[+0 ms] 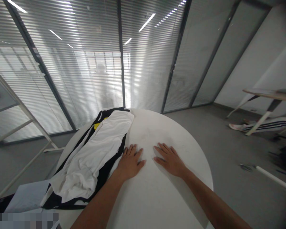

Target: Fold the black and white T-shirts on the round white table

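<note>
My left hand [131, 161] lies flat on the white round table [154, 197], fingers spread, just right of a pile of garments. My right hand [169, 160] also rests palm down on the tabletop, fingers apart, with a gap between the two hands. Neither holds anything. The pile stretches along the table's left side: a crumpled white garment [85, 159] lies on top of black cloth [107, 165], and a small yellow patch [100, 124] shows near the far end. My left fingers are close to the pile's right edge; whether they touch it I cannot tell.
A pale sheet [28, 194] sits by the table's lower left. A white metal frame [21, 105] stands on the left. Glass partitions with blinds [97, 79] rise behind the table. At right are another table [269, 93] and a person's leg in striped trousers [271, 124].
</note>
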A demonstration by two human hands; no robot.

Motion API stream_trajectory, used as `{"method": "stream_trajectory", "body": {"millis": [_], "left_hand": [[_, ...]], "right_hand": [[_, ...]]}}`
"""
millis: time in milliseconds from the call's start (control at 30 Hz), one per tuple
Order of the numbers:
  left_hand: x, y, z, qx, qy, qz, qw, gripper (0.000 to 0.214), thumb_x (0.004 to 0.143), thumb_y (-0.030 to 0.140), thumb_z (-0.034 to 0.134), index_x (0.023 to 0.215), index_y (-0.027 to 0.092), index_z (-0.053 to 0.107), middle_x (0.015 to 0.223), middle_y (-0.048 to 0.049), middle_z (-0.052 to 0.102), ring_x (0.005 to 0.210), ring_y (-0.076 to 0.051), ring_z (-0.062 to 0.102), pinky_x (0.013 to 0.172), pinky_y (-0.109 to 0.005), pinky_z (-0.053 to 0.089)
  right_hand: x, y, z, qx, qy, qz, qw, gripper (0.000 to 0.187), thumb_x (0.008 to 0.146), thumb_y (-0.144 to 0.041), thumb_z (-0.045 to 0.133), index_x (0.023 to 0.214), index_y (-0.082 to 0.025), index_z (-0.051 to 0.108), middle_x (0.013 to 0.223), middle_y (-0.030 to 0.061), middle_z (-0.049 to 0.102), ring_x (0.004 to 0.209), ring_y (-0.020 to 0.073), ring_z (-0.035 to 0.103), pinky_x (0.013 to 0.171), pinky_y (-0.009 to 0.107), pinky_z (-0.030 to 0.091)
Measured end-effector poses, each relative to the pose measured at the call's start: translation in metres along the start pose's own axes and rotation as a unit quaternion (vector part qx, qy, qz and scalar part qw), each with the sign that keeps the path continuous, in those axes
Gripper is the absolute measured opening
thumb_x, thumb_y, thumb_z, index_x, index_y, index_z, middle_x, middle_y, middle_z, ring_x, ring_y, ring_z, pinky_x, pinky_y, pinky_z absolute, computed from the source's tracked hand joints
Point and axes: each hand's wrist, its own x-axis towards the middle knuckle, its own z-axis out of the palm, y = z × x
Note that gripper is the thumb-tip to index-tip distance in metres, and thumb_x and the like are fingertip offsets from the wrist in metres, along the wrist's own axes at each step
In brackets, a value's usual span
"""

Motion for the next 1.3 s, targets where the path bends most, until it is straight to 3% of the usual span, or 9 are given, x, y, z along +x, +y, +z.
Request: {"method": "stream_trajectory", "body": {"millis": [1300], "left_hand": [[0.0003,-0.0001,0.0008,-0.001,0.003,0.003,1.000,0.062,0.096,0.059,0.027,0.148,0.026,0.035,0.158,-0.0117,0.028,0.146,-0.030,0.021,0.116,-0.053,0.020]], "right_hand": [[0.0003,-0.0004,-0.0005,-0.004,0.001,0.002,1.000,0.063,0.094,-0.064,0.032,0.149,-0.034,0.035,0.156,0.0047,0.030,0.144,0.0288,0.025,0.114,0.057,0.022]]}}
